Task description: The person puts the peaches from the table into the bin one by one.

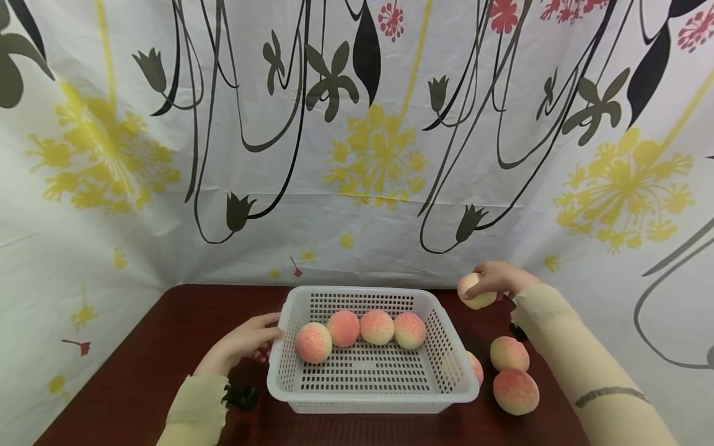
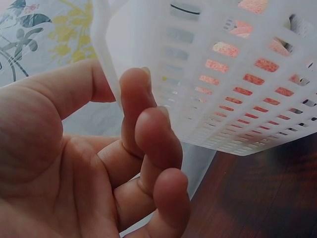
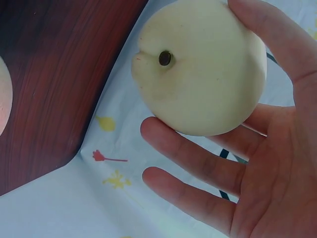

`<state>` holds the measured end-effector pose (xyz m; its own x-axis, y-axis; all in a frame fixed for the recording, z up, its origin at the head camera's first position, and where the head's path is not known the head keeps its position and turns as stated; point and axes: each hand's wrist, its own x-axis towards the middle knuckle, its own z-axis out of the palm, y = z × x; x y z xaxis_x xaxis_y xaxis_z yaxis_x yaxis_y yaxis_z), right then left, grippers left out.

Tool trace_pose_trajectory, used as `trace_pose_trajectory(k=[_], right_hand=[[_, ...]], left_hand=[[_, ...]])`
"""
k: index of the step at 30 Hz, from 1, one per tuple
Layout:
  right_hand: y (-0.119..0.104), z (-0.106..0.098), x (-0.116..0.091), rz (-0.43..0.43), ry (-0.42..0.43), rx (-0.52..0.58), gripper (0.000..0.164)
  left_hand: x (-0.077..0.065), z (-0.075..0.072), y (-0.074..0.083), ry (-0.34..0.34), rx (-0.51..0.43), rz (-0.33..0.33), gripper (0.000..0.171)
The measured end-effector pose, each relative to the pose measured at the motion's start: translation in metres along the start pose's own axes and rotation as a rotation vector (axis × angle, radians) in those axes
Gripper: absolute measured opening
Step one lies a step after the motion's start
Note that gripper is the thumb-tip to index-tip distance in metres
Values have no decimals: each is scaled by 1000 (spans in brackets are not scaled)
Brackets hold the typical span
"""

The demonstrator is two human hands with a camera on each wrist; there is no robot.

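A white plastic basket (image 1: pixel 365 402) sits on the table with several peaches (image 1: pixel 377 327) inside, mostly in a row toward its back. At the basket's left side my left hand (image 1: pixel 248 339) holds the rim; in the left wrist view its curled fingers (image 2: pixel 158 139) lie against the outer wall. My right hand (image 1: pixel 502 277) grips a peach (image 1: pixel 476 292) above the table's back right part. That peach shows a pale underside with a small dark hole in the right wrist view, pinched between thumb and fingers (image 3: pixel 198 153).
Two peaches (image 1: pixel 515 391) lie on the dark red-brown table (image 1: pixel 223 303) right of the basket. Another peach (image 1: pixel 475 368) is partly hidden behind the basket's right wall. A white floral cloth (image 1: pixel 357 248) hangs behind the table and along its sides.
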<state>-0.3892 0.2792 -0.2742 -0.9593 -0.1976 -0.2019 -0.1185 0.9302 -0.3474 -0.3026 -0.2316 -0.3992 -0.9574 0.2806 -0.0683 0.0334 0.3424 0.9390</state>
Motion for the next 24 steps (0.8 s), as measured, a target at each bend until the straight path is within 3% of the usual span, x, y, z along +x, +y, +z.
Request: trace_pose_trajectory(k=[10, 19, 24], right_hand=[[-9, 5, 9, -24, 0, -34, 58], [-23, 7, 9, -55, -10, -60, 79], [-31, 10, 9, -69, -21, -65, 77]], left_hand=[[0, -1, 0, 5, -7, -8, 57], [0, -1, 1, 2, -9, -3, 58], [0, 0, 0, -3, -13, -2, 59]])
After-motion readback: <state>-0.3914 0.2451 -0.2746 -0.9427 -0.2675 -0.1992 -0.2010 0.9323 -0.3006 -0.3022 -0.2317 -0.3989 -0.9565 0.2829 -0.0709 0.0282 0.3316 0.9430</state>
